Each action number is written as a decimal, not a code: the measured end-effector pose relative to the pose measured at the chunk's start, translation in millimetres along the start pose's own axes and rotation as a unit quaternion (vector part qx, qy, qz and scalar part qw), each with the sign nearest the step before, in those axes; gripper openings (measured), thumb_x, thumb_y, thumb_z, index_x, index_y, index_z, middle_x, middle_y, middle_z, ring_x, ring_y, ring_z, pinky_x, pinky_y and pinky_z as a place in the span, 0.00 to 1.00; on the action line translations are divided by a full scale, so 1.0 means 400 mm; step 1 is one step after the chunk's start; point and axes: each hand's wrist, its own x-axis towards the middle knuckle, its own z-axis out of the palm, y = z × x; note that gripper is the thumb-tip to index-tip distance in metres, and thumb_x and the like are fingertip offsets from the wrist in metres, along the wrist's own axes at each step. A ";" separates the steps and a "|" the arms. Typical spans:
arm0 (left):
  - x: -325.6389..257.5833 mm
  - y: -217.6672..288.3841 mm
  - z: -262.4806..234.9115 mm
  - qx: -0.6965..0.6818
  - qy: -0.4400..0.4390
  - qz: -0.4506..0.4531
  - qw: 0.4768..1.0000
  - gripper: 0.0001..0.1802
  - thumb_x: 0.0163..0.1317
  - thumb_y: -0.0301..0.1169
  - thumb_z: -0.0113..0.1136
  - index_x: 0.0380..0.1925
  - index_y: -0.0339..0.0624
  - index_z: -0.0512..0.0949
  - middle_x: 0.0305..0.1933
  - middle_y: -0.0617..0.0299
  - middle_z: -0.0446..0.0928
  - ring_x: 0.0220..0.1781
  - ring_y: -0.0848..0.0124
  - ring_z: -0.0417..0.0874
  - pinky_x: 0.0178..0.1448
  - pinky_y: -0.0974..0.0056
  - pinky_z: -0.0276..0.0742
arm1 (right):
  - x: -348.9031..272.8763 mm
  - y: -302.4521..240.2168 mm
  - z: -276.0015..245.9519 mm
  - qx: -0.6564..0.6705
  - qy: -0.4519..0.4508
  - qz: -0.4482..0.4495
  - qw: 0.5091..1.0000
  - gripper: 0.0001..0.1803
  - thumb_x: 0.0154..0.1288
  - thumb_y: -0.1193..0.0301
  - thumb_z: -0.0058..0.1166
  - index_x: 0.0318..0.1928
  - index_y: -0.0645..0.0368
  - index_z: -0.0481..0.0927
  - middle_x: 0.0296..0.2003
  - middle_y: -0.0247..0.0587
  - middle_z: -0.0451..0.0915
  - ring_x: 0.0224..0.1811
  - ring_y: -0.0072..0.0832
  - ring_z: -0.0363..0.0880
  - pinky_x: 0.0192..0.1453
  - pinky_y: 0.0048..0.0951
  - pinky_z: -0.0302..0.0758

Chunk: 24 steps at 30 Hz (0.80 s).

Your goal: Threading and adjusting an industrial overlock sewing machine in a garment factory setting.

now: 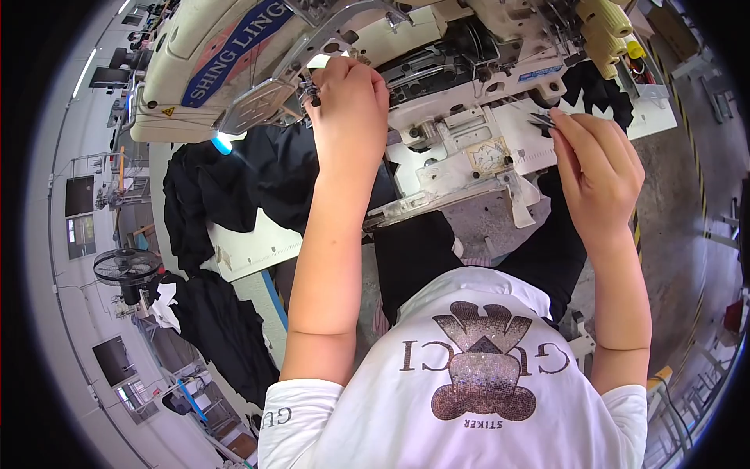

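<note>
A cream overlock sewing machine (180,59) with its front cover opened stands before me. My left hand (349,105) reaches up to its needle and presser-foot area. Those fingers are curled and pressed together; what lies between their tips is hidden. On the right, my right hand (601,164) pinches a pair of thin metal tweezers (541,119) between thumb and forefinger, tips pointing left. The tweezers are beside the machine's exposed lower thread guides, where thin strands of thread show. A hinged metal cover plate (449,176) hangs out between my two hands.
Black fabric (242,176) is heaped on the white table (254,248) at left, with more black cloth (219,328) hanging lower down. A lit lamp (223,143) is on the machine head. Yellow knobs (605,35) stand at upper right. A black fan (126,267) is farther left.
</note>
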 end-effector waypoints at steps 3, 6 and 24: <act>-0.008 -0.001 -0.004 0.036 -0.001 0.008 0.999 0.02 0.58 0.27 0.62 0.29 0.40 0.79 0.40 0.58 0.76 0.46 0.58 0.78 0.48 0.56 0.77 | -0.002 -0.010 0.003 0.038 0.015 -0.023 0.999 0.10 0.52 0.78 0.66 0.37 0.60 0.84 0.32 0.38 0.81 0.30 0.33 0.80 0.33 0.31 0.75; -0.015 -0.006 0.000 0.057 0.009 0.017 0.998 0.03 0.59 0.26 0.61 0.30 0.39 0.78 0.39 0.56 0.75 0.43 0.58 0.80 0.43 0.57 0.81 | -0.002 -0.034 0.015 0.072 0.003 -0.021 0.997 0.10 0.51 0.78 0.66 0.37 0.60 0.84 0.32 0.39 0.81 0.30 0.34 0.79 0.33 0.31 0.75; -0.030 -0.011 0.017 -0.016 0.014 -0.042 0.999 0.04 0.63 0.27 0.57 0.34 0.40 0.74 0.43 0.52 0.72 0.35 0.50 0.81 0.40 0.49 0.78 | 0.056 -0.126 0.223 0.135 -0.267 0.218 0.929 0.39 0.58 0.72 0.51 0.72 0.53 0.59 0.25 0.57 0.79 0.30 0.55 0.80 0.38 0.54 0.74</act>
